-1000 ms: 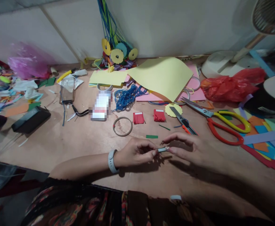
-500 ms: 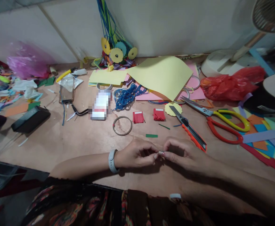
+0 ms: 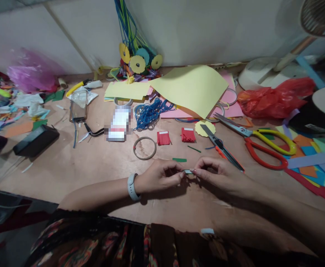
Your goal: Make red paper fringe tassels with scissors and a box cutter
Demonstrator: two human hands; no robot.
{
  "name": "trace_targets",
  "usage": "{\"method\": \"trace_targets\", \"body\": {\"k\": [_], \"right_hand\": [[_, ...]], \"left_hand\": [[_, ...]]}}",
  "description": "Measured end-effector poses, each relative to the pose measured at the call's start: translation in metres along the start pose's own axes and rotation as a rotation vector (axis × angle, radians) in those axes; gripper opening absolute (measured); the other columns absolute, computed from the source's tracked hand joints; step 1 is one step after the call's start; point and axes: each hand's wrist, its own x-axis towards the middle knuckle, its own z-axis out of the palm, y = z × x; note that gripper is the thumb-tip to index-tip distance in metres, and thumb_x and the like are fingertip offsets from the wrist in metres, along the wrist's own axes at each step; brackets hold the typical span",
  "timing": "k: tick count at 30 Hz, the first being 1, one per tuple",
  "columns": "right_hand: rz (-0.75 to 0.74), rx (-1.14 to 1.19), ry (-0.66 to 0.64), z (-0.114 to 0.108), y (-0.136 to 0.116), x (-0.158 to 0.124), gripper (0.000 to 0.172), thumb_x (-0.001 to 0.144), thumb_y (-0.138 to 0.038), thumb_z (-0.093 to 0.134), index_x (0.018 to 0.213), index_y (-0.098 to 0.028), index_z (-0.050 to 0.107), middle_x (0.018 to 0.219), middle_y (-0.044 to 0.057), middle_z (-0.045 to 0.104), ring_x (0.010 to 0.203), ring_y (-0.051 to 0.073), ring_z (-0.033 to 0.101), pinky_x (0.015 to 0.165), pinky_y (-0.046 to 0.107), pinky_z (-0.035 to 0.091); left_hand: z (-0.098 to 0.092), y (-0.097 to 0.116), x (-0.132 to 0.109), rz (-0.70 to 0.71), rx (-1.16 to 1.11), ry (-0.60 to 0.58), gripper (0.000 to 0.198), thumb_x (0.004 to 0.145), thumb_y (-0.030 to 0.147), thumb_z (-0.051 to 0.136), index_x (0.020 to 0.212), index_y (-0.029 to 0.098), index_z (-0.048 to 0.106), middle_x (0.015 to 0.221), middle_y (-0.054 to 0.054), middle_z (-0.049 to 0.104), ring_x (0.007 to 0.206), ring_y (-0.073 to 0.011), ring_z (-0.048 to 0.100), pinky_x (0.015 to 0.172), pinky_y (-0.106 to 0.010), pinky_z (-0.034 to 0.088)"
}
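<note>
My left hand (image 3: 160, 178) and my right hand (image 3: 220, 174) meet low over the table, thumb and fingers of each pinched. Between their fingertips runs a small pale strip (image 3: 188, 171), with a darker edge along its top; its material is too small to tell. Just beyond the fingers lies a flat green paper strip (image 3: 179, 160), and past it a thin green sliver (image 3: 194, 149). Two red fringed paper pieces (image 3: 163, 138), each with a white strip at its top, lie farther off. A brown ring (image 3: 145, 148) rests left of them.
An orange utility knife (image 3: 226, 154), its blade end on a yellow scalloped disc (image 3: 209, 128), and large scissors (image 3: 251, 137) lie right. Blue cord (image 3: 150, 114), yellow paper (image 3: 190, 87) and a phone case (image 3: 79, 105) sit behind. Coloured scraps (image 3: 309, 163) cover the right edge.
Both hands have moved slightly away from my body, and their fingertips have drawn a little apart. More of the pale strip shows between them. The right hand now covers part of the knife's handle.
</note>
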Motion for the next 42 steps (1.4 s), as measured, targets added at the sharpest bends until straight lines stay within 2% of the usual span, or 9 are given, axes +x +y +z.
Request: {"method": "trace_targets", "body": {"k": [5, 8, 12, 14, 16, 20, 28, 36, 42], "right_hand": [[0.042, -0.081, -0.042, -0.013, -0.002, 0.004, 0.046, 0.087, -0.063, 0.056, 0.080, -0.017, 0.057, 0.066, -0.001, 0.052, 0.058, 0.011, 0.042, 0.051, 0.024, 0.029], [-0.067, -0.376, -0.067, -0.023, -0.003, 0.006, 0.042, 0.094, -0.055, 0.049, 0.077, -0.018, 0.060, 0.069, 0.001, 0.056, 0.063, 0.013, 0.047, 0.056, 0.027, 0.033], [-0.303, -0.851, 0.183, -0.023, 0.001, 0.009, 0.034, 0.097, -0.045, 0.048, 0.083, -0.019, 0.066, 0.082, 0.007, 0.064, 0.078, 0.021, 0.057, 0.066, 0.033, 0.038], [-0.430, -0.925, 0.284, -0.019, 0.005, 0.011, 0.029, 0.098, -0.040, 0.048, 0.092, -0.018, 0.066, 0.089, 0.009, 0.067, 0.083, 0.023, 0.059, 0.070, 0.035, 0.041], [-0.561, -0.936, 0.292, -0.013, 0.009, 0.015, 0.025, 0.098, -0.035, 0.049, 0.099, -0.015, 0.066, 0.094, 0.010, 0.067, 0.087, 0.023, 0.059, 0.075, 0.035, 0.044], [-0.696, -1.032, 0.254, -0.004, 0.016, 0.027, 0.025, 0.099, -0.031, 0.050, 0.105, -0.011, 0.064, 0.100, 0.013, 0.065, 0.095, 0.025, 0.057, 0.082, 0.037, 0.045], [-0.818, -1.147, 0.288, -0.004, 0.023, 0.047, 0.018, 0.099, -0.024, 0.050, 0.090, -0.013, 0.061, 0.086, 0.009, 0.059, 0.083, 0.021, 0.052, 0.073, 0.033, 0.040], [-0.782, -1.163, 0.335, -0.003, 0.028, 0.048, 0.015, 0.098, -0.023, 0.052, 0.091, -0.014, 0.060, 0.087, 0.008, 0.059, 0.084, 0.021, 0.053, 0.071, 0.032, 0.039], [-0.753, -1.095, 0.304, -0.006, 0.031, 0.048, 0.010, 0.097, -0.017, 0.052, 0.091, -0.014, 0.060, 0.088, 0.008, 0.060, 0.086, 0.021, 0.055, 0.073, 0.031, 0.043]], "left_hand": [[-0.006, -0.002, 0.002, -0.028, -0.033, 0.010, 0.027, 0.093, 0.034, 0.055, 0.095, 0.010, 0.067, 0.083, -0.009, 0.074, 0.067, -0.0123, 0.067, 0.061, -0.021, 0.050], [-0.013, -0.002, 0.005, 0.067, 0.213, 0.111, 0.028, 0.094, 0.036, 0.055, 0.101, 0.011, 0.066, 0.083, -0.008, 0.072, 0.066, -0.0116, 0.063, 0.060, -0.022, 0.048], [-0.018, -0.002, 0.009, 0.286, 0.763, 0.131, 0.025, 0.095, 0.034, 0.054, 0.104, 0.013, 0.066, 0.097, -0.011, 0.068, 0.087, -0.0192, 0.062, 0.077, -0.032, 0.051], [-0.018, -0.003, 0.009, 0.312, 0.926, 0.115, 0.023, 0.096, 0.032, 0.053, 0.101, 0.013, 0.065, 0.100, -0.012, 0.067, 0.092, -0.0217, 0.061, 0.081, -0.036, 0.051], [-0.016, -0.004, 0.009, 0.303, 1.001, 0.116, 0.021, 0.096, 0.029, 0.052, 0.097, 0.012, 0.064, 0.099, -0.012, 0.066, 0.090, -0.0217, 0.060, 0.081, -0.037, 0.051], [-0.015, -0.005, 0.008, 0.278, 1.013, 0.113, 0.019, 0.098, 0.025, 0.048, 0.096, 0.012, 0.061, 0.096, -0.010, 0.065, 0.088, -0.0201, 0.059, 0.080, -0.035, 0.052], [-0.018, -0.012, 0.013, 0.242, 1.119, 0.065, 0.019, 0.100, 0.020, 0.045, 0.096, 0.013, 0.062, 0.097, -0.008, 0.064, 0.089, -0.0191, 0.059, 0.080, -0.032, 0.052], [-0.017, -0.016, 0.018, 0.231, 1.128, 0.088, 0.018, 0.100, 0.018, 0.045, 0.093, 0.012, 0.061, 0.092, -0.009, 0.062, 0.086, -0.0190, 0.059, 0.077, -0.031, 0.051], [-0.017, -0.014, 0.018, 0.225, 0.966, 0.159, 0.021, 0.100, 0.026, 0.047, 0.094, 0.013, 0.062, 0.093, -0.009, 0.064, 0.087, -0.0197, 0.061, 0.079, -0.033, 0.053]]}}
